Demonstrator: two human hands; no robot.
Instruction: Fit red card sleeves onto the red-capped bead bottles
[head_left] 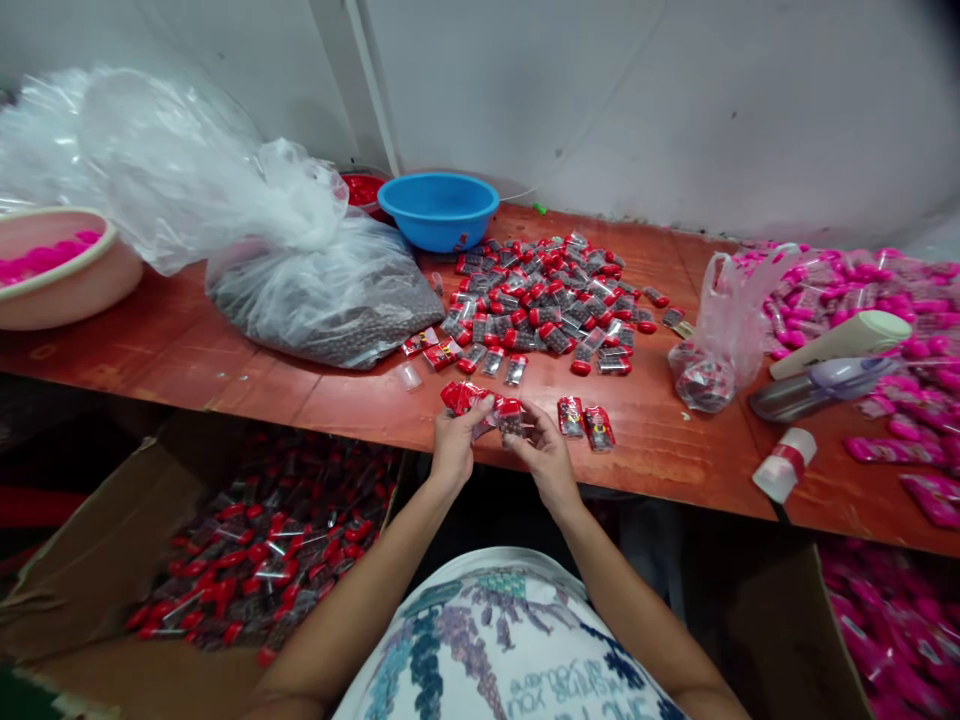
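My left hand (454, 448) is closed on several red printed wrappers (463, 396), which fan out above its thumb. My right hand (547, 455) pinches a small container with a red printed wrapper (511, 414), its lower part showing dark contents. The two hands almost meet over the table's front edge. Right of them lie two wrapped containers (585, 424), side by side. Beyond the hands spreads a pile of small clear containers with red caps (540, 300). More red printed wrappers (442, 354) lie at the pile's front left, near a loose clear cap (409, 377).
A large clear bag of dark pieces (330, 300) and a blue basin (439, 205) stand behind left. To the right are a plastic bag (716, 340), a bottle (817, 388), a white roll (784, 464) and pink packs (847, 290). Below left sits a carton (97, 540) of red-capped containers.
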